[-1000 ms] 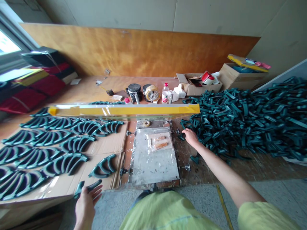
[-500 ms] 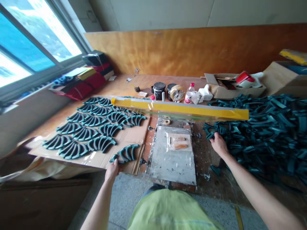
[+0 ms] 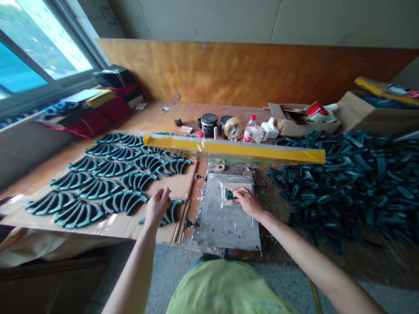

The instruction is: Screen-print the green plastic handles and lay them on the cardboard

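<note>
My right hand (image 3: 248, 202) grips a dark green curved plastic part (image 3: 230, 195) over a small pad at the middle of the grey metal plate (image 3: 225, 229). My left hand (image 3: 159, 206) is raised above the cardboard sheet (image 3: 178, 185), its fingers curled together with nothing visible in them. Beneath and beside that hand lie a few green curved parts (image 3: 176, 211), partly hidden by it. Rows of similar parts (image 3: 98, 185) fan out across the cardboard to the left.
A large heap of green parts (image 3: 356, 187) covers the right side of the table. A yellow-taped bar (image 3: 235, 147) spans above the plate's far end. Behind it stand black tubs (image 3: 209, 125), a tape roll (image 3: 233, 128), a red-capped bottle (image 3: 250, 127) and an open cardboard box (image 3: 303, 126).
My right hand has come from the heap to the metal plate with a green part. My left hand has let go of a part on the cardboard and lifted away.
</note>
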Tool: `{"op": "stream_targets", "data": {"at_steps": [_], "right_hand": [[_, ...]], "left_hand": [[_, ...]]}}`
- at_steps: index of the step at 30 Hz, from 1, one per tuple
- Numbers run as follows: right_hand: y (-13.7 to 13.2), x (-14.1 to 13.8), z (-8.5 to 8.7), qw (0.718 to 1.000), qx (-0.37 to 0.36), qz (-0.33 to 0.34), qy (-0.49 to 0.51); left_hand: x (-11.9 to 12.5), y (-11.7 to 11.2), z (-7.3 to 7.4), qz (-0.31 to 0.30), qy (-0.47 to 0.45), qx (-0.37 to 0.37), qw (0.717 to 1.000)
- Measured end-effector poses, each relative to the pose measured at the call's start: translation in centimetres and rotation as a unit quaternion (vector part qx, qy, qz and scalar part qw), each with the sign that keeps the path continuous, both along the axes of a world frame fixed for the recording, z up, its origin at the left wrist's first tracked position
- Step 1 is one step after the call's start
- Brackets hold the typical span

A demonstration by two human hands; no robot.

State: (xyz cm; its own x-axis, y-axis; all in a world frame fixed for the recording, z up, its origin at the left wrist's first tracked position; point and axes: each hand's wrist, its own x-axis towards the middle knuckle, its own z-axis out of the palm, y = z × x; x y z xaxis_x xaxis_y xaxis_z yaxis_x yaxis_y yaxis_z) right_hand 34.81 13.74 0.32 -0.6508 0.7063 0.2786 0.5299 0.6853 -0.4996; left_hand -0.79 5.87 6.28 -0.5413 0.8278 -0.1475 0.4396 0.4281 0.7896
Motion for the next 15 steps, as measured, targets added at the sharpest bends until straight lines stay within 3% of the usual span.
{"op": "stream_targets", "data": {"at_steps": [2, 5, 8, 11, 15], "right_hand": [[0.0, 0.0, -0.2, 1.000, -0.011, -0.014, 0.010], [-0.1, -0.2, -0.5, 0.999, -0.025, -0.036, 0.026], [-0.4, -0.8, -1.0, 0.996, -0.044, -0.067, 0.035], [-0.8, -1.6, -1.5, 0.990, -0.076, -0.112, 0.050], [-1.1, -1.8, -1.2, 0.989, -0.082, -0.118, 0.024]], "left_hand": [[2.3, 2.3, 3.4, -0.019, -0.046, 0.121, 0.991], [5.4, 4.9, 8.5, -0.048, -0.118, 0.271, 0.954], [7.4, 6.5, 11.8, -0.058, -0.166, 0.361, 0.916], [8.1, 7.4, 12.7, -0.044, -0.161, 0.371, 0.914], [8.1, 7.0, 12.1, -0.045, -0.150, 0.336, 0.929]]}}
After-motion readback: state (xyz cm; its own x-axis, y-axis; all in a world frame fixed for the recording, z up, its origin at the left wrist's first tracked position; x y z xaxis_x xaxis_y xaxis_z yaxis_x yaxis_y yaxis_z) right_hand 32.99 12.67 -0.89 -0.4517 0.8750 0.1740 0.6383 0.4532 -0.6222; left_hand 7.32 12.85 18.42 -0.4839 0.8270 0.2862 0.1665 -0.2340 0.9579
